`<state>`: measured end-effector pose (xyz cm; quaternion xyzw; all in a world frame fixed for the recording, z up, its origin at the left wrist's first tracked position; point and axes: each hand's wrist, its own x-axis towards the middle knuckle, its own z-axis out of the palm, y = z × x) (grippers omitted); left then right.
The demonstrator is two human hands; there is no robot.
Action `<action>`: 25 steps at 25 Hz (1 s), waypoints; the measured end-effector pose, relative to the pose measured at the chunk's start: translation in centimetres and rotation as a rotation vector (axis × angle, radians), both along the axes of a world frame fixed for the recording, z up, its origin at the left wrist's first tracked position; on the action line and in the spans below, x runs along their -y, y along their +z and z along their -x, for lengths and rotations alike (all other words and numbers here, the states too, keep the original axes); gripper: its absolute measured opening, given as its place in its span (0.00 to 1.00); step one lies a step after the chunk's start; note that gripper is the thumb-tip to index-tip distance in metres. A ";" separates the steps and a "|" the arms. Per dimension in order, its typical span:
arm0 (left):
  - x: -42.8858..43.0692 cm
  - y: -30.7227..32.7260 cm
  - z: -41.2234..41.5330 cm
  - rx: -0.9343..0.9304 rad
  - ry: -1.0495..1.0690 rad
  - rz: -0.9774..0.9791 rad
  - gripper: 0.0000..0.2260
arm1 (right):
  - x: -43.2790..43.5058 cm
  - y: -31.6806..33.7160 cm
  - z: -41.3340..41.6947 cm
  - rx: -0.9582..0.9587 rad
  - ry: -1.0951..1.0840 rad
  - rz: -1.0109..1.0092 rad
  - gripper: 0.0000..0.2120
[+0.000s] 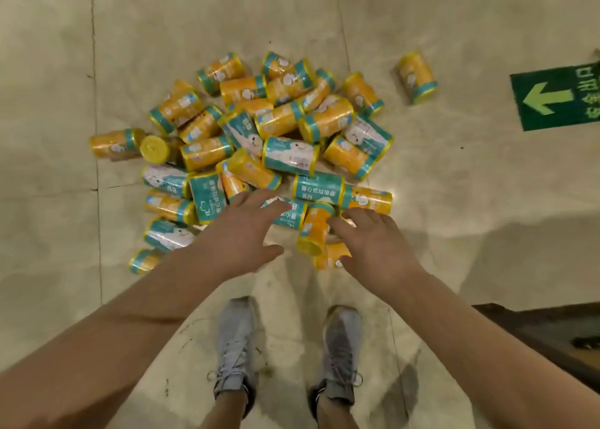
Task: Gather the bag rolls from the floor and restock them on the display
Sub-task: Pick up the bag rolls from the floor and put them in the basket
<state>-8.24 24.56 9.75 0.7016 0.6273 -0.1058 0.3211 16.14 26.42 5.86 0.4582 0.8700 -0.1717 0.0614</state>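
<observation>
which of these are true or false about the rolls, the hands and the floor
1. Both hands (left hand, right hand) are open over the near edge of the pile. True.
2. One roll lies apart from the pile, near the green sign. True.
3. The arrow on the sign points right. False: it points left in the picture.
4. The rolls stand upright in neat rows. False: they lie in a loose heap.
5. The person is barefoot. False: grey shoes.

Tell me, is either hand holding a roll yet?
No. The left hand and right hand are open, spread over the pile of bag rolls, gripping nothing.
</observation>
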 end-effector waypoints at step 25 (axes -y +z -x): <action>-3.3 -23.4 -0.8 -0.170 -0.135 -0.255 0.43 | -3.4 -12.4 0.3 -0.474 -0.432 0.213 0.33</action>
